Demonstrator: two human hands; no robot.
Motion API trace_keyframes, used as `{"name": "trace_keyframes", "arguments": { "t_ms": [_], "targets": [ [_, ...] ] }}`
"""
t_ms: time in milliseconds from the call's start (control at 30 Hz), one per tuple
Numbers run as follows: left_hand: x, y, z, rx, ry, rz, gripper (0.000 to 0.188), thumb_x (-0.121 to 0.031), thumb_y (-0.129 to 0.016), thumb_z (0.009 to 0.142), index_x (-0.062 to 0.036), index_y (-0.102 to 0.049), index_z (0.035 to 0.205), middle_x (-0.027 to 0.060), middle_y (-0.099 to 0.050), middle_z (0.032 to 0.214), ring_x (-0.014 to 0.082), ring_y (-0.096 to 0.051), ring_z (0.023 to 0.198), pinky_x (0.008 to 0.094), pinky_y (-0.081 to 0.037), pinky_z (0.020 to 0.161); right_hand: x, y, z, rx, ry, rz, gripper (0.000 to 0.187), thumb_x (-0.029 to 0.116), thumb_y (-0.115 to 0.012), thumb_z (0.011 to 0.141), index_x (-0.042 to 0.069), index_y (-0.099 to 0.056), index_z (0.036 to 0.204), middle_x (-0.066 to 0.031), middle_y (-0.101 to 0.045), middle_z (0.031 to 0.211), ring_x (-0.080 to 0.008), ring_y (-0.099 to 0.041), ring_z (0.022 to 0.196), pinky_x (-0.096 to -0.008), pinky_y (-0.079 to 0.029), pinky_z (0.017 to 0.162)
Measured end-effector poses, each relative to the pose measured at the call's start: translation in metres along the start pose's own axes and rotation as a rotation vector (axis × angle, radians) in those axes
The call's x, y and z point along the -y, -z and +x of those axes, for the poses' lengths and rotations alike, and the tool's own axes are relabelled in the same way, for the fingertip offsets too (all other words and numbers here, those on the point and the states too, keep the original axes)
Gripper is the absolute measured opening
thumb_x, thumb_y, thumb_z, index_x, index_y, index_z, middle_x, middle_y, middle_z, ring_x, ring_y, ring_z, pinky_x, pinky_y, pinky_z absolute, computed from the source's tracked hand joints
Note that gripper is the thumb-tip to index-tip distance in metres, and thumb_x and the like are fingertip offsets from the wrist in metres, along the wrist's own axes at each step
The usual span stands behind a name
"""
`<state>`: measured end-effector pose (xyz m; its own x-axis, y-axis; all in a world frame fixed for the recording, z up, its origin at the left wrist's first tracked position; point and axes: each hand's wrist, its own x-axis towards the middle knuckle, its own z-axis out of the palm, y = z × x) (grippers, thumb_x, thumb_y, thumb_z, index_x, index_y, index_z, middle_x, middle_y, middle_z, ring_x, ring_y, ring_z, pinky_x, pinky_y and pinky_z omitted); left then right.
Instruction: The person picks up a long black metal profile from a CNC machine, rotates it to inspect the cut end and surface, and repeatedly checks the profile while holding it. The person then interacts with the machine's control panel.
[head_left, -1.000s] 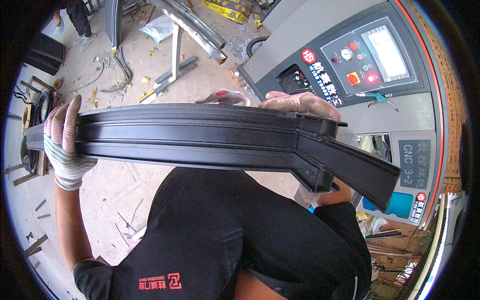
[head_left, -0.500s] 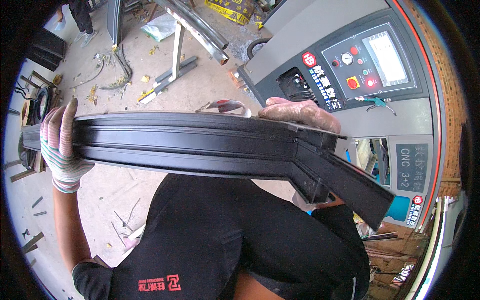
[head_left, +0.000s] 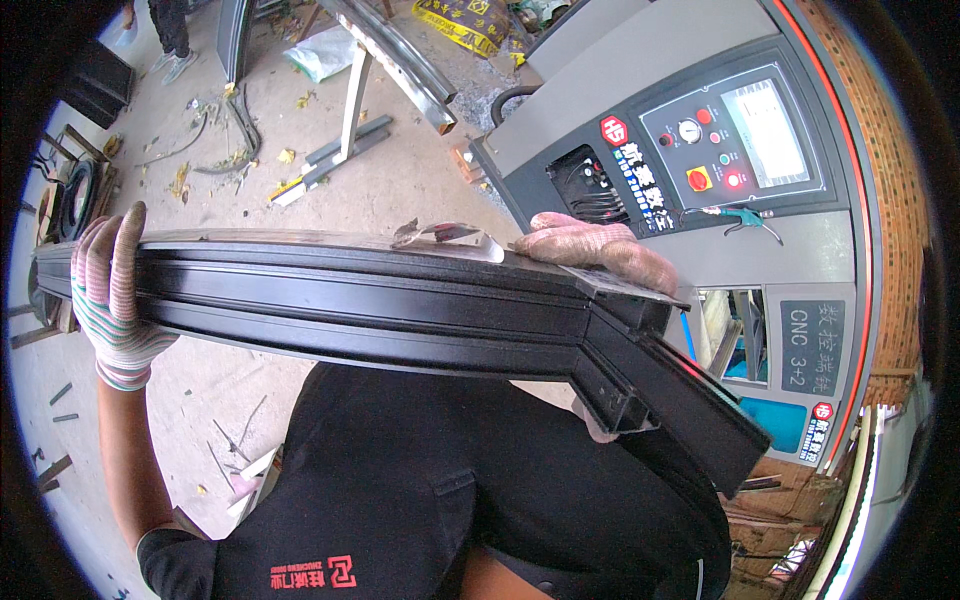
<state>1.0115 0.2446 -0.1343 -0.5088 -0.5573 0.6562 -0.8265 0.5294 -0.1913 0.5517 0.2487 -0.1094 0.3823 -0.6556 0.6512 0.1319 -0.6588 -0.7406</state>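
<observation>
A long black metal profile [head_left: 370, 305] with lengthwise grooves lies across the view in front of my body. My left hand [head_left: 115, 300], in a white striped knit glove, is wrapped round it near its left end. My right hand [head_left: 610, 252], in a soiled pinkish glove, grips the top edge near the right end, and part of its fingers shows below the profile. At that end the profile is cut into a stepped shape, and a narrower black flange [head_left: 705, 420] slants down to the right. A loose curl of film [head_left: 455, 240] stands up from the top face.
A grey machine [head_left: 650, 60] with a control panel [head_left: 735, 130] stands at the right, and a teal air gun [head_left: 745, 220] hangs on it. Metal bars [head_left: 400, 65] rest on a stand at the back. A person [head_left: 170, 35] stands far left. Cable and scraps litter the floor.
The profile's right end has dipped and its top face shows more. Both hands have shifted slightly left with it, still holding on.
</observation>
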Motion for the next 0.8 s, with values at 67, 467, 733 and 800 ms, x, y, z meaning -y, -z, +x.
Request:
{"name": "trace_keyframes", "arguments": {
  "t_ms": [67,467,733,800],
  "targets": [
    [-0.001,0.001,-0.001,-0.011,0.001,-0.005,0.095,-0.034,-0.086,0.053,-0.0006,-0.061,0.138,0.0177,-0.067,0.115,0.0398,-0.064,0.108,0.0504,-0.05,0.098,-0.002,-0.003,-0.002,-0.005,0.004,0.063,0.034,0.027,-0.065,0.096,-0.007,-0.07,0.101,-0.0304,-0.074,0.102,-0.0398,-0.075,0.092,-0.0586,-0.053,0.096],
    [-0.01,0.006,-0.003,-0.014,-0.004,0.001,0.09,-0.033,-0.085,0.055,0.0005,-0.062,0.136,0.0181,-0.067,0.113,0.0397,-0.065,0.106,0.0492,-0.05,0.097,0.006,0.005,0.001,0.09,0.039,-0.082,0.038,0.028,-0.07,0.093,-0.008,-0.069,0.104,-0.0305,-0.074,0.102,-0.0378,-0.074,0.088,-0.0569,-0.054,0.091],
    [-0.019,0.005,-0.001,0.0,0.013,0.002,0.088,-0.029,-0.084,0.056,0.0009,-0.062,0.135,0.0182,-0.067,0.114,0.0397,-0.065,0.106,0.0489,-0.05,0.096,0.009,0.009,0.001,0.103,-0.012,0.038,0.038,0.028,-0.071,0.093,-0.009,-0.069,0.102,-0.0328,-0.073,0.101,-0.0381,-0.072,0.082,-0.0524,-0.056,0.081],
    [-0.02,0.004,0.001,0.002,0.012,-0.004,0.088,-0.029,-0.084,0.056,0.0009,-0.062,0.136,0.0184,-0.067,0.114,0.0399,-0.064,0.106,0.0492,-0.05,0.097,0.008,0.008,-0.001,0.064,-0.022,0.102,0.038,0.026,-0.071,0.092,-0.01,-0.068,0.101,-0.033,-0.072,0.1,-0.0383,-0.071,0.08,-0.051,-0.056,0.077]
  ]
}}
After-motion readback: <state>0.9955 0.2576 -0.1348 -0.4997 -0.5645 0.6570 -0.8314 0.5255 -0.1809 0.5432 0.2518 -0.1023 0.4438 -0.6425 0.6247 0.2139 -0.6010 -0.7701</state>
